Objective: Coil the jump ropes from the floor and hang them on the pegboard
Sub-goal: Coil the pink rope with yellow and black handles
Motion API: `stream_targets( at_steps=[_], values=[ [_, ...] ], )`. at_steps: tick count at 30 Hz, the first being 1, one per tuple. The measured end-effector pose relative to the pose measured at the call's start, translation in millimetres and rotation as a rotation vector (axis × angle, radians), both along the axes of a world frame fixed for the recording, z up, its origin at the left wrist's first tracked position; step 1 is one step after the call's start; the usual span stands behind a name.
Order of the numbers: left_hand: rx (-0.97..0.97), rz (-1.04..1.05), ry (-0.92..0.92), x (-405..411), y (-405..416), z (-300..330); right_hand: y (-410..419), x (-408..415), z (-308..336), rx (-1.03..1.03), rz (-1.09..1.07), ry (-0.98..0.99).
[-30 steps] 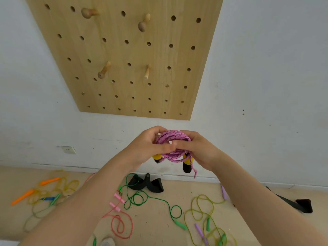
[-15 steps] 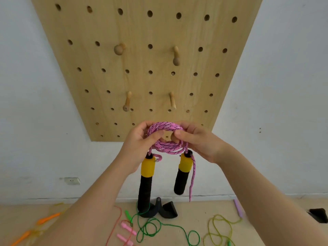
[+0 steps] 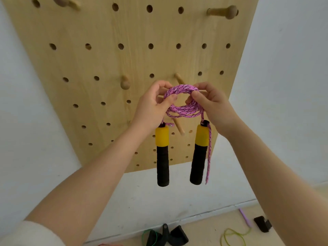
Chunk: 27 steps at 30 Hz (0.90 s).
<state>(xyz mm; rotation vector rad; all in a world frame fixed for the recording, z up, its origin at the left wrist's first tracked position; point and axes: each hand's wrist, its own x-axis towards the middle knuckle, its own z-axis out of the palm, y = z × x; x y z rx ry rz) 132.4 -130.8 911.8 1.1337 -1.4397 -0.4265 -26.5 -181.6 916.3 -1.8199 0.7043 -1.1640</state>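
A coiled pink jump rope point(image 3: 182, 102) is held up in front of the wooden pegboard point(image 3: 124, 64). My left hand point(image 3: 152, 107) pinches the coil's left side and my right hand point(image 3: 211, 105) pinches its right side. Two handles, yellow above and black below, hang from the coil: a left handle point(image 3: 162, 157) and a right handle point(image 3: 199, 153), with a loose pink rope end beside the right one. The coil sits right in front of a wooden peg point(image 3: 178, 126) that slants down behind it; whether it is over the peg I cannot tell.
More pegs stick out of the board: one at mid left point(image 3: 125, 83), one at top right point(image 3: 223, 12), one at top left point(image 3: 65, 1). On the floor below lie a green rope point(image 3: 150, 236), a yellow-green rope point(image 3: 232, 237), black straps point(image 3: 170, 235) and a purple handle point(image 3: 245, 217).
Both hands have lifted the pink coil higher and closer to the pegboard, up to the lower peg. The handles now hang freely in front of the board, and the view has tilted up.
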Motion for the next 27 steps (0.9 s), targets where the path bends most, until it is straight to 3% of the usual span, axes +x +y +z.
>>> stream_targets(
  at_steps=[6,10,15,20,22,27],
  values=[
    [-0.036,0.103,-0.128,4,-50,13,-47,6,18,-0.100,-0.155,0.166],
    [-0.029,0.146,-0.182,4,-81,14,-80,8,20,-0.054,-0.157,0.207],
    [0.009,0.088,-0.146,8,-99,10,-105,11,15,0.067,-0.003,0.103],
    [-0.019,-0.024,-0.051,11,-92,-6,-116,6,-5,0.294,0.361,-0.084],
    [-0.056,-0.010,-0.119,12,-95,-7,-122,8,-7,0.207,0.339,-0.062],
    [-0.163,0.187,-0.268,13,-117,-10,-136,24,-4,-0.136,0.018,0.011]
  ],
)
